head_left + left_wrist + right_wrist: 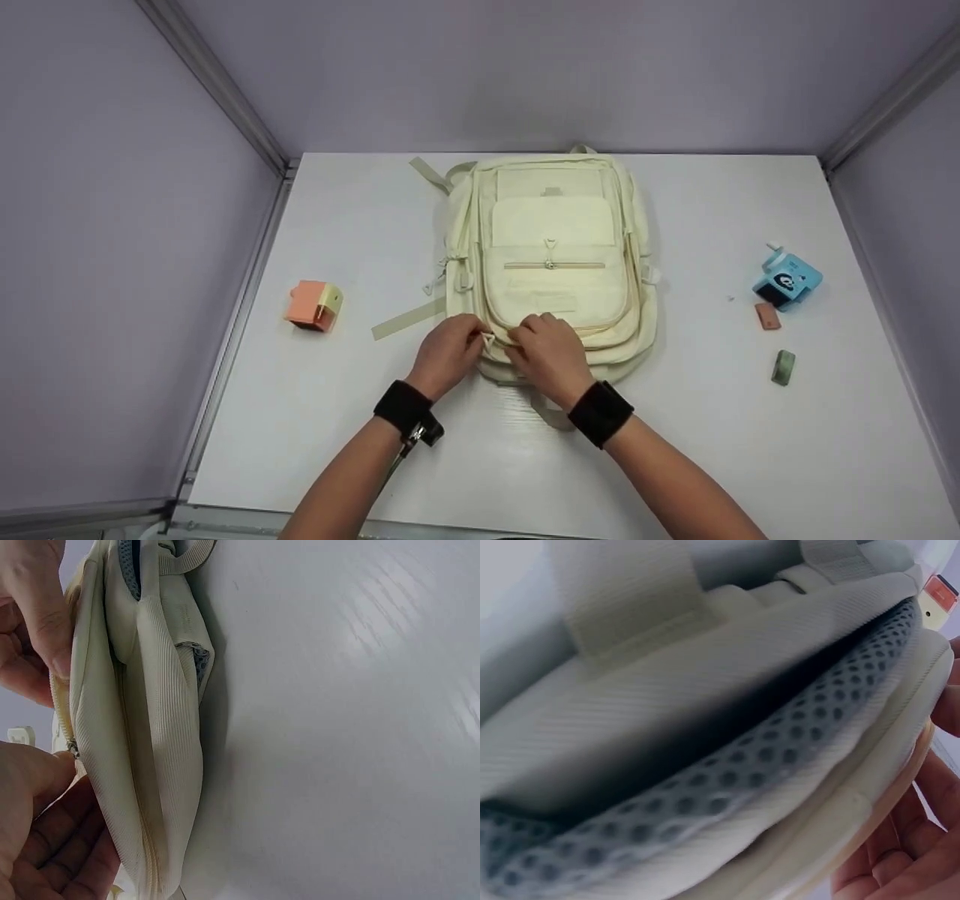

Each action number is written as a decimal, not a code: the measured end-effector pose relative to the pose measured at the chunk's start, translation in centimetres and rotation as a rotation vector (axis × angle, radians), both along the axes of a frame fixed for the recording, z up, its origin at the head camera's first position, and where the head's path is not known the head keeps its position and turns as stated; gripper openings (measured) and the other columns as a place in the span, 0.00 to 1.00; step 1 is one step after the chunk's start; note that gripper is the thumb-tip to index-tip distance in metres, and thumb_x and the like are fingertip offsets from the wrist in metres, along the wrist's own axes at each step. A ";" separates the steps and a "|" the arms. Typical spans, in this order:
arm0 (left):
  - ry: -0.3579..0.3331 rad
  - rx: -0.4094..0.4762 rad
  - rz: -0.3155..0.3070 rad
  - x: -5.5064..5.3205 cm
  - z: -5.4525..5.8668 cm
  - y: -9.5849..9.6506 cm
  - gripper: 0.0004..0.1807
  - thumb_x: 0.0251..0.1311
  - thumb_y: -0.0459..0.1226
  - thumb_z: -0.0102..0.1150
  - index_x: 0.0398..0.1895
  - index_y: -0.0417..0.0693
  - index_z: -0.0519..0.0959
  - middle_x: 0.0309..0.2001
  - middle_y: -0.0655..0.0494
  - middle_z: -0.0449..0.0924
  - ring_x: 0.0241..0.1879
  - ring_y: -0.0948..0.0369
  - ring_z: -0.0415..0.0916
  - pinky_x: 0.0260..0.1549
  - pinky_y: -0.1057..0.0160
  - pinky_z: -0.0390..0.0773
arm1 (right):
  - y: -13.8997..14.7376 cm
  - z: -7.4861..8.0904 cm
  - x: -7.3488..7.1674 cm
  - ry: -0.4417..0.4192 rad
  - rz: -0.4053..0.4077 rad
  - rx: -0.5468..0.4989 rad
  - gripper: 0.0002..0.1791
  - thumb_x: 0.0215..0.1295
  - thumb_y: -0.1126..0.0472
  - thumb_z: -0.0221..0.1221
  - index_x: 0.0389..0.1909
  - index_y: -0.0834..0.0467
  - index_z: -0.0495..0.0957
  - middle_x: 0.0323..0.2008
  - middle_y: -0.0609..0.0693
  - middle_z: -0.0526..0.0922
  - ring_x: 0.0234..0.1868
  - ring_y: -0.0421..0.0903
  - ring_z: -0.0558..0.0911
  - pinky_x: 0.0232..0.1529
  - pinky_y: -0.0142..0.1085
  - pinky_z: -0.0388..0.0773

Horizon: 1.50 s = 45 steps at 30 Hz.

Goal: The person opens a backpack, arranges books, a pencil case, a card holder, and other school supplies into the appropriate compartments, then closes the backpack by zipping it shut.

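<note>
Left grip (448, 349) pinching zipper pull (487, 340), right grip (553, 352) pinching pocket edge (62, 709), cream backpack (555, 221) extending beyond both

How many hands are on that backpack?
2: the left hand at the backpack's near left corner, pinching a zipper pull, and the right hand just right of it. None seem hidden.

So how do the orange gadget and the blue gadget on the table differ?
Look: the orange gadget has a pale yellow end, while the blue gadget carries a black-and-white picture.
Place: the orange gadget sits left of the backpack; the blue gadget sits right of it.
Company: the orange gadget stands apart, while the blue gadget has a small reddish block close by.
Both rest on the white table.
</note>
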State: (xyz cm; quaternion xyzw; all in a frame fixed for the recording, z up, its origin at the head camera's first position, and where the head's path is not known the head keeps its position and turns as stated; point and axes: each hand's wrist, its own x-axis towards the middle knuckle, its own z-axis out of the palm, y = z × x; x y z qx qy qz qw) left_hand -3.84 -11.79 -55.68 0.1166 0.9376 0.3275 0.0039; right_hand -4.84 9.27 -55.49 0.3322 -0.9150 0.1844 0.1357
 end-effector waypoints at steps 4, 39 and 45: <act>-0.016 0.002 -0.013 -0.1 -0.1 0.0 0.07 0.67 0.32 0.58 0.42 0.49 0.84 0.38 0.57 0.82 0.38 0.60 0.77 0.39 0.59 0.77 | -0.5 0.0 -0.1 0.014 -0.007 0.052 0.06 0.63 0.58 0.71 0.35 0.54 0.85 0.31 0.50 0.80 0.33 0.50 0.78 0.32 0.41 0.74; -0.008 -0.051 0.068 -3.0 -0.5 -1.7 0.06 0.73 0.34 0.58 0.45 0.48 0.84 0.42 0.54 0.83 0.43 0.57 0.80 0.43 0.56 0.78 | -1.4 -0.6 -0.1 0.102 -0.014 -0.009 0.07 0.61 0.60 0.71 0.31 0.55 0.82 0.29 0.50 0.78 0.29 0.50 0.77 0.28 0.42 0.74; -0.033 -0.016 0.089 -3.0 -0.5 -1.6 0.06 0.73 0.34 0.57 0.44 0.48 0.84 0.42 0.55 0.83 0.43 0.57 0.79 0.44 0.55 0.78 | -3.1 0.3 -0.7 0.051 -0.048 0.090 0.13 0.65 0.56 0.68 0.24 0.55 0.77 0.27 0.52 0.76 0.28 0.52 0.75 0.27 0.44 0.74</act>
